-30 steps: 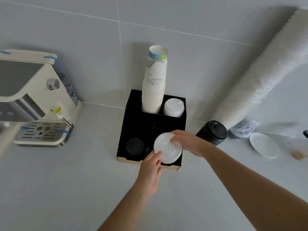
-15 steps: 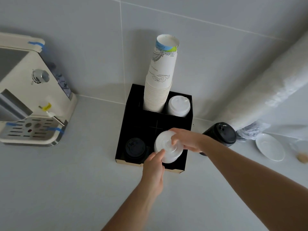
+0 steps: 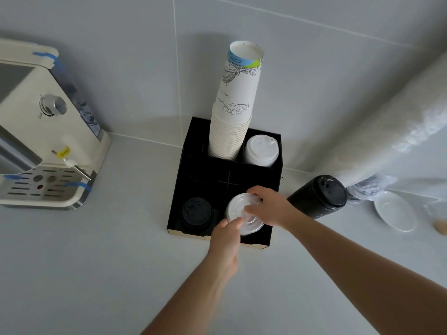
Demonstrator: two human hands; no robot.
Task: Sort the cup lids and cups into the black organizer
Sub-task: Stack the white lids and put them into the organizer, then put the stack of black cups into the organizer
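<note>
The black organizer [image 3: 193, 163] stands against the tiled wall. Its back left slot holds a tall stack of paper cups [image 3: 233, 112], its back right slot a stack of white lids [image 3: 261, 151]. Black lids [image 3: 196, 211] fill the front left slot. A stack of clear lids [image 3: 238, 209] sits in the front right slot. My left hand [image 3: 226, 240] pinches its near edge, and my right hand [image 3: 268, 206] grips its far right side from above.
A cream coffee machine [image 3: 46, 131] stands at the left. Right of the organizer lies a black lid stack [image 3: 319, 197], a long plastic-wrapped sleeve of cups [image 3: 387, 122], a white saucer [image 3: 394, 211] and a small brown item [image 3: 440, 224].
Both hands have lowered the clear lid stack further into the front right slot. The head camera has moved closer and shifted.
</note>
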